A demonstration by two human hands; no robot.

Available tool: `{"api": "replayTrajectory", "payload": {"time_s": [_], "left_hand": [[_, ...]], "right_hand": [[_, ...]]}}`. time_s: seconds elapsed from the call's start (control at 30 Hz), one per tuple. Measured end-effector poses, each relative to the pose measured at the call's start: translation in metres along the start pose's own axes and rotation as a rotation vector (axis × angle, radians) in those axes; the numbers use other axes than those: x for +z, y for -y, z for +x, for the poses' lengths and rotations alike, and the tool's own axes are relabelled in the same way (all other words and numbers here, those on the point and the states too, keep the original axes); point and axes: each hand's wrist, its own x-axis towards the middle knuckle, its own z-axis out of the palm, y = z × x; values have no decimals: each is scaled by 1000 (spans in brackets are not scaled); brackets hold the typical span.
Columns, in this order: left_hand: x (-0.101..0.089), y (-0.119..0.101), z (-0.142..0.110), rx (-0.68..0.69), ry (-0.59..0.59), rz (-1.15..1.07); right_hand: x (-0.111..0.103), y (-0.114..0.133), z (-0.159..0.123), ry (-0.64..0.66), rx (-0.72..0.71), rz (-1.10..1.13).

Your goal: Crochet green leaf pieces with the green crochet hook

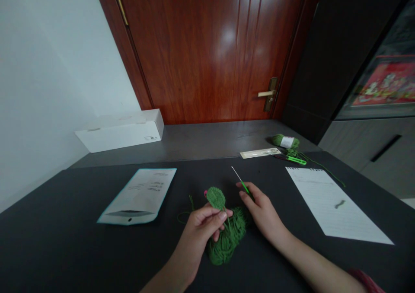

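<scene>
Between the thumb and fingers of my left hand point(207, 222) is a small round green crochet piece point(215, 197), held upright. A pink stitch marker point(205, 193) shows at its left edge. Below that hand lies a loose bundle of green yarn point(228, 241), partly covered by my fingers. My right hand point(259, 203) is closed around the green handle of a crochet hook point(244, 186), whose metal tip points up and left. The hook is apart from the crochet piece. A loose yarn end curls on the mat left of my left hand.
A white pouch point(139, 194) lies at left, a sheet of lined paper point(337, 204) at right. Farther back are a white box point(121, 133), a labelled ball of green yarn point(278, 140), a flat packet point(259, 153) and a bright green tool point(296, 160). A wooden door point(207, 51) stands behind.
</scene>
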Motion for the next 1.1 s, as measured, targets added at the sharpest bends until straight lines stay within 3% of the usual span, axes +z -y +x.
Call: {"api": "replayTrajectory", "payload": {"time_s": [0.13, 0.33, 0.57, 0.7, 0.9, 1.1], "left_hand": [[1, -3, -2, 7, -17, 19], [-1, -2, 0, 113, -40, 41], [0, -4, -3, 163, 25, -9], [-1, 0, -1, 157, 14, -69], [-3, -4, 7, 193, -199, -306], [-4, -6, 7, 182, -193, -296]], "right_hand": [[0, 9, -5, -29, -128, -69], [2, 11, -12, 61, -300, -179], [3, 16, -15, 159, -417, -295], [4, 20, -18, 195, -441, -326], [5, 21, -19, 182, -420, -326], [3, 19, -19, 162, -394, -283]]}}
